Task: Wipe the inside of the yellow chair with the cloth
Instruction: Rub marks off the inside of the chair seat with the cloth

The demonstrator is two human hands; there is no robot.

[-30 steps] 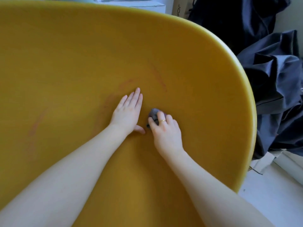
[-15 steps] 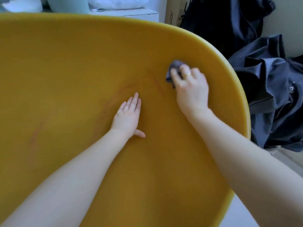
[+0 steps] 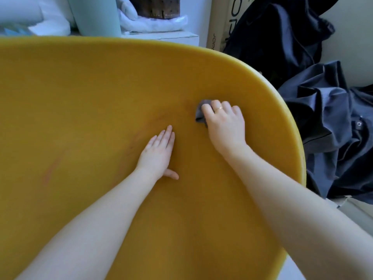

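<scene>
two hands in a smooth, curved yellow chair: right hand fingers curled around crumpled grey cloth, left hand flat, fingers straight

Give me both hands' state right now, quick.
Left hand: open, flat on the yellow chair.
Right hand: closed, gripping the cloth.

The wide moulded chair shell is mustard yellow with faint reddish streaks. The small crumpled cloth is grey. The heaped fabric garments are dark navy.

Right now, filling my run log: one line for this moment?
left hand: flat on yellow chair | right hand: presses cloth inside chair
</scene>
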